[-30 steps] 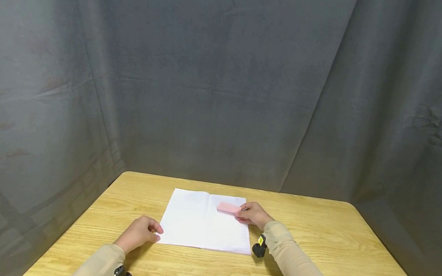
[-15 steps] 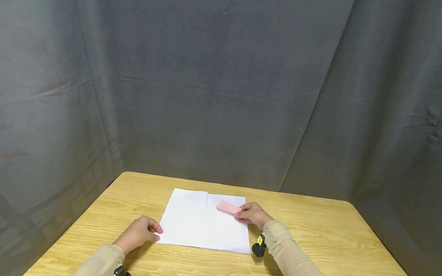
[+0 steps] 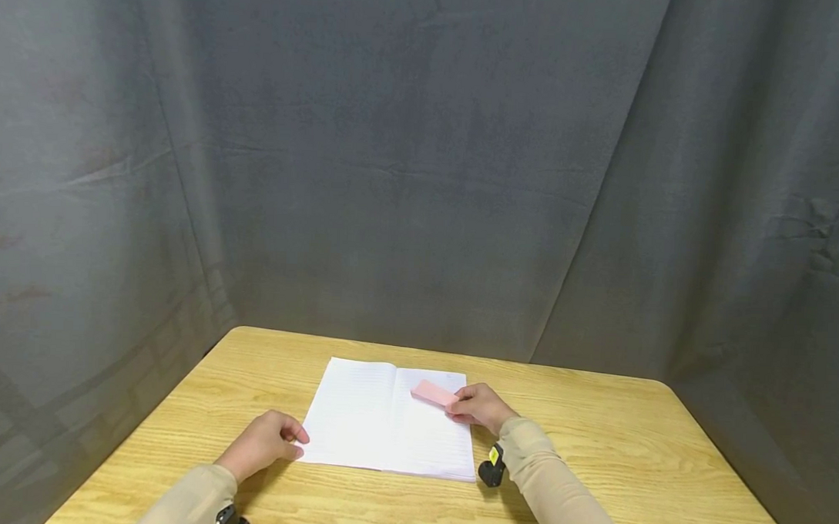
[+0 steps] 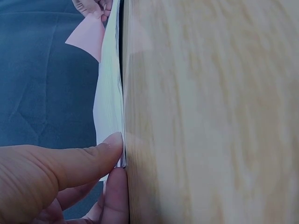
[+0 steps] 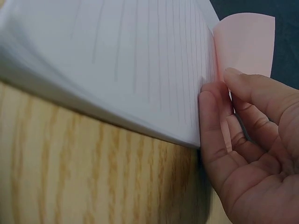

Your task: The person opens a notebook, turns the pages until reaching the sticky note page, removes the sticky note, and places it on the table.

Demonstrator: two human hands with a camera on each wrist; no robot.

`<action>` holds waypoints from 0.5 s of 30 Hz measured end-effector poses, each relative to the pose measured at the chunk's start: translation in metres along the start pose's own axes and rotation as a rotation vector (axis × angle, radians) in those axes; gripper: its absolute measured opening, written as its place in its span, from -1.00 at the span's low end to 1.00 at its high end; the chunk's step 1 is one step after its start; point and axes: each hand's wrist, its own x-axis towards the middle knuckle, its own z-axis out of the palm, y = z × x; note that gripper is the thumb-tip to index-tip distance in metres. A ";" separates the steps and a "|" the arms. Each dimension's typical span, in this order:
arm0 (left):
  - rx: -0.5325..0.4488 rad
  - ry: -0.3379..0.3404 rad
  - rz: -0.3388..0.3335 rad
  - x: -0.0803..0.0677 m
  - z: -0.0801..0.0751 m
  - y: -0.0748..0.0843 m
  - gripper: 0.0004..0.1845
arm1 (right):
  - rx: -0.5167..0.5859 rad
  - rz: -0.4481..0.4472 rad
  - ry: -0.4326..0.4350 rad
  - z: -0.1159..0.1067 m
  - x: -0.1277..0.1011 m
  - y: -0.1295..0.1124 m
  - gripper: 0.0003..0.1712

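Observation:
An open notebook (image 3: 352,414) with ruled white pages lies flat on the wooden table in the head view. At its near left corner, my left hand (image 3: 267,442) pinches the page edges, with the thumb (image 4: 105,151) on top in the left wrist view. Over the right-hand page, my right hand (image 3: 480,407) holds a pink sticky note (image 3: 432,393) by its right end. The right wrist view shows the note (image 5: 250,44) curving up from the page, between the thumb and fingers. The fingers of that hand (image 5: 212,121) touch the notebook's right edge.
The wooden table (image 3: 614,446) extends on both sides of the notebook. Grey curtains (image 3: 408,177) hang behind it and at the sides. A black wrist camera (image 3: 492,466) is strapped under the right sleeve.
The pink sticky note has tilted slightly in my right hand. Both hands and the notebook keep their places.

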 end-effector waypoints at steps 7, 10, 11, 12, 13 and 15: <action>-0.009 -0.012 0.001 -0.001 -0.001 0.001 -0.83 | -0.001 0.012 0.011 0.000 -0.001 -0.001 -0.86; -0.008 -0.011 -0.002 -0.001 -0.001 0.000 -0.83 | 0.013 0.003 -0.001 -0.001 -0.002 -0.001 -0.84; -0.009 -0.010 -0.002 0.000 -0.001 0.000 -0.83 | 0.017 -0.001 -0.005 -0.001 -0.002 -0.001 -0.84; -0.010 -0.009 -0.002 0.000 0.000 -0.001 -0.83 | 0.023 -0.002 -0.007 -0.001 -0.002 -0.001 -0.84; -0.010 -0.008 -0.004 0.000 0.000 -0.001 -0.83 | 0.025 -0.004 -0.007 -0.001 -0.002 -0.001 -0.83; -0.009 -0.006 -0.003 0.001 0.000 -0.002 -0.83 | 0.031 -0.003 -0.006 -0.001 -0.002 0.000 -0.83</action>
